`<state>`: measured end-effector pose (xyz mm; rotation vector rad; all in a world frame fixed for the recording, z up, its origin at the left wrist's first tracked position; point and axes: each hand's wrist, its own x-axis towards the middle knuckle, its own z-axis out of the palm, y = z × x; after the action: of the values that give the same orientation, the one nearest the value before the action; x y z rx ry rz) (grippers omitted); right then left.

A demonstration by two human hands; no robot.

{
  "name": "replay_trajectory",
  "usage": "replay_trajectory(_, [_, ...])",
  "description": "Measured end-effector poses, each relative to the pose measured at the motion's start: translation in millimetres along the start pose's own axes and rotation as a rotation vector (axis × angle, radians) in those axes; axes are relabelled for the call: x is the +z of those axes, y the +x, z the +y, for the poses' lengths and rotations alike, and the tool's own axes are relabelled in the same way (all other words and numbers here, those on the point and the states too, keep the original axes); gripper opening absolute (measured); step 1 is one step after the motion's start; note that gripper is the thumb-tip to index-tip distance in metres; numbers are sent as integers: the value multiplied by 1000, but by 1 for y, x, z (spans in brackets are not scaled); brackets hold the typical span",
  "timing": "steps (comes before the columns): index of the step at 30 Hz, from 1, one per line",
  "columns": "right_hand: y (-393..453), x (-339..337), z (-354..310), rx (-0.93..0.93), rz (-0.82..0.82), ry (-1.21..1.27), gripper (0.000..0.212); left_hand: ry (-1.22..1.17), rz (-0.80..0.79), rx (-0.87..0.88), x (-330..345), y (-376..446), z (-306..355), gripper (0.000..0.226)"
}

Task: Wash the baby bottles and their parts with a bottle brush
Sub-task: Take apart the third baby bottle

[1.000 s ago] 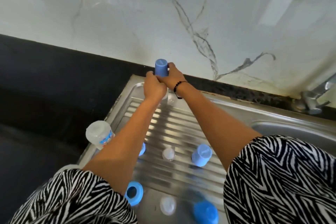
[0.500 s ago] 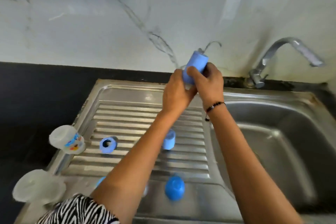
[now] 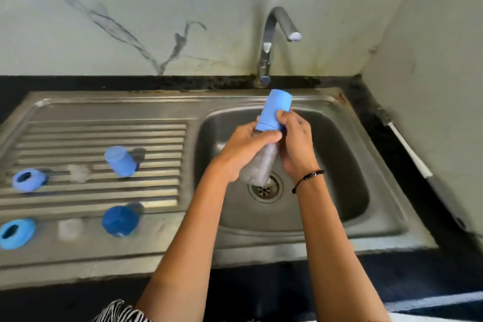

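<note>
Steel sink (image 3: 386, 219) against marble wall. Over the basin, left hand (image 3: 243, 149) wrapped round clear bottle (image 3: 261, 165), right hand (image 3: 295, 138) gripping its blue cap (image 3: 274, 110), probably to twist it off above the drain. Loose parts left on drainboard (image 3: 156, 138); brush (image 3: 407, 149) along right edge. Plenty of basin room.

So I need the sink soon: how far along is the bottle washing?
Early. Two caps, two rings and two teats already lie apart on the drainboard. Both hands, left and right, grip a capped bottle over the basin. Tap dry, brush untouched: all washing remains.
</note>
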<state>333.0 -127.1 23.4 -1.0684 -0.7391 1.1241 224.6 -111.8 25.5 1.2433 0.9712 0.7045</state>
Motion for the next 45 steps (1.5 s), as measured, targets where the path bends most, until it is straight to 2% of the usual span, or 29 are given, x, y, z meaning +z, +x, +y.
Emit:
replay_trajectory(3, [5,-30,4,124,-85,88,27,-146,-11,-61,27,4,-10,11])
replay_trajectory(5, [6,-40,4,252,-169,308,36,-302,-63,-110,39,4,-19,15])
replay_trajectory(7, [8,-52,6,375,-168,530,39,-382,-151,-159,50,0,-30,24])
replay_trajectory(8, [9,-58,9,422,-149,553,39,-383,-147,-190,56,-2,-35,26])
replay_trajectory(10, [12,-67,14,487,-109,466,34,-343,-38,-242,64,0,-42,25])
replay_trajectory(12, [20,-75,19,491,-30,370,29,-204,91,-247,65,7,-47,18])
replay_trajectory(14, [36,-85,29,440,115,211,19,-26,147,-251,59,15,-54,12])
replay_trajectory(16, [57,-98,46,420,175,-97,23,31,190,-267,54,23,-61,13])
replay_trajectory(19, [79,-114,80,433,69,-622,45,-36,237,-292,50,34,-71,26])
replay_trajectory(21, [86,-123,101,415,-5,-1010,52,-42,195,-319,49,43,-78,45])
replay_trajectory(23, [90,-131,118,402,-76,-1312,55,-17,157,-337,48,53,-83,41])
replay_trajectory(25, [96,-138,129,394,-81,-1466,52,-3,177,-348,48,60,-84,31])
replay_trajectory(28, [108,-146,139,364,-70,-1527,49,31,220,-332,46,71,-86,45])
replay_trajectory(32, [120,-159,147,307,9,-1612,43,41,232,-310,44,83,-98,37])
replay_trajectory(35, [127,-158,136,324,195,-1479,51,23,249,-322,48,86,-102,33])
replay_trajectory(37, [131,-147,124,309,239,-1237,41,39,279,-335,49,89,-104,53])
replay_trajectory(39, [122,-127,113,322,190,-883,24,103,315,-339,51,92,-105,69])
replay_trajectory(42, [95,-94,100,494,64,-336,31,315,347,-310,53,91,-104,70])
replay_trajectory(45, [82,-81,92,504,-38,-236,32,543,390,-279,54,83,-99,69])
